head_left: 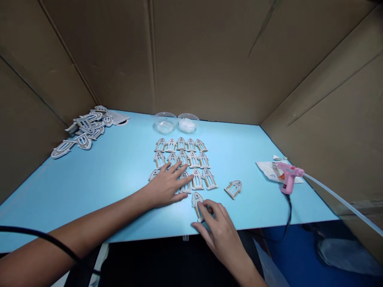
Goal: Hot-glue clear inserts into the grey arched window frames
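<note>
Small white arched window-shaped pieces with gold edges (197,179) lie in rows on the light blue table. My left hand (167,184) rests flat over the left part of the nearer rows, fingers spread, partly hiding several pieces. Near the front edge, my right hand (220,228) has its thumb and fingers around a single arched window piece (196,197), which lies below the rows. Its lower right part is hidden by my fingers. Another arched window piece (233,189) lies tilted, apart from the rows, to the right.
A pink glue gun (289,175) with a long glue stick lies at the right on a white packet (265,169); its cord drops over the front edge. Two clear bowls (165,123) stand at the back. Loose arched pieces (89,125) are heaped at the far left. Cardboard walls (206,59) surround the table.
</note>
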A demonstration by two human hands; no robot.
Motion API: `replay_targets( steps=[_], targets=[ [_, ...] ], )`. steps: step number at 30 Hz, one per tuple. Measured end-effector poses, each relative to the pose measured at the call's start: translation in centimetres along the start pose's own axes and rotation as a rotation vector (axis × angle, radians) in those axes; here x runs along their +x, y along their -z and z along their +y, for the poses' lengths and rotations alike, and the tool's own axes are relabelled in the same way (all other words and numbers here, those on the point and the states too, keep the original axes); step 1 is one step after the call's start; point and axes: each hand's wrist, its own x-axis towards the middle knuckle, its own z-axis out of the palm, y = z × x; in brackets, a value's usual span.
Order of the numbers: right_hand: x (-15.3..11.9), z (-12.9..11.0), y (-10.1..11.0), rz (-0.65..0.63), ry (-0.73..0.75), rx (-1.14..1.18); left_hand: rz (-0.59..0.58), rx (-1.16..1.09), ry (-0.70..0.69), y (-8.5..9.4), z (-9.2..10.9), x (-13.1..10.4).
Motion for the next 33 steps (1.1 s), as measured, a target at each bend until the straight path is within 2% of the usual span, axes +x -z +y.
replay_targets(
  steps=[3, 7, 14, 20, 23, 24, 26, 27, 28, 30, 33],
  targets=[
    [0.4, -0.7, -0.2, -0.013, 0.003, 0.068, 0.001, -0.001, -0.008, -0.1, -0.4, -0.1],
    [0.8, -1.8, -0.8, 0.058, 0.007, 0.177, -0.013, 0.038, -0.046, 0.4, -0.9, 0.0],
    [1.3, -2.8, -1.3, 0.101, 0.137, 0.257, 0.064, 0.095, -0.115, 0.5, -2.0, 0.4],
    [2.5, -3.5, -1.3, 0.055, 0.242, 0.257, 0.136, -0.040, -0.066, 1.1, -2.0, 0.2],
    [2.6, -1.3, -0.5, 0.073, 0.249, 0.219, 0.100, -0.133, -0.012, 1.8, -2.2, -0.6],
    [2.3, 0.1, -0.1, 0.127, 0.188, 0.163, 0.065, -0.147, 0.009, 2.0, -2.3, -0.8],
    [1.4, 3.2, 0.7, 0.273, -0.039, -0.066, -0.026, -0.153, 0.053, 2.1, -2.4, -1.0],
    [0.8, 4.6, 1.1, 0.284, -0.148, -0.164, -0.068, -0.150, 0.071, 2.1, -2.4, -1.0],
    [0.2, 5.8, 1.4, 0.245, -0.196, -0.202, -0.097, -0.147, 0.083, 2.2, -2.4, -1.0],
    [-1.3, 7.1, 2.0, 0.171, -0.186, -0.174, -0.084, -0.150, 0.087, 2.7, -2.4, -1.1],
    [-2.8, 6.1, 2.6, 0.051, -0.097, -0.016, 0.042, -0.196, 0.083, 4.3, -1.9, -2.3]
  ],
)
